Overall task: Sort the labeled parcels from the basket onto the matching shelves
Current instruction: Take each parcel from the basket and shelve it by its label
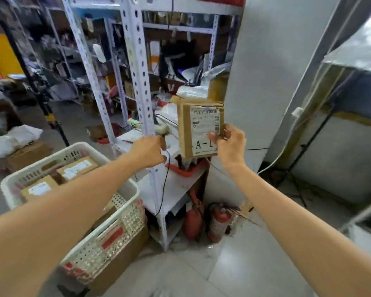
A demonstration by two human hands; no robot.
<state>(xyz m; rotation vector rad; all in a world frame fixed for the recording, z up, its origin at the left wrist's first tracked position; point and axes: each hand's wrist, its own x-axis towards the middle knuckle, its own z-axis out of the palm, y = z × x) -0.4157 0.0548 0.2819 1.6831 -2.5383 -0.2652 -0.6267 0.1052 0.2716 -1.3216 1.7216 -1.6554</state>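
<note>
Cluttered storeroom, pale tiled floor (234,264). The right hand (229,144) grips a cardboard parcel (193,129) labelled A-1, raised before white metal shelving (135,61). The left hand (147,152) curls round a corded device (163,142). A white basket (77,144) holding more parcels (77,168) sits lower left.

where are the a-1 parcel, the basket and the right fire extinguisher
a-1 parcel (185,125): head view, bare cardboard left of its label
basket (126,215): head view, perforated side wall
right fire extinguisher (220,221): head view, red body
</note>
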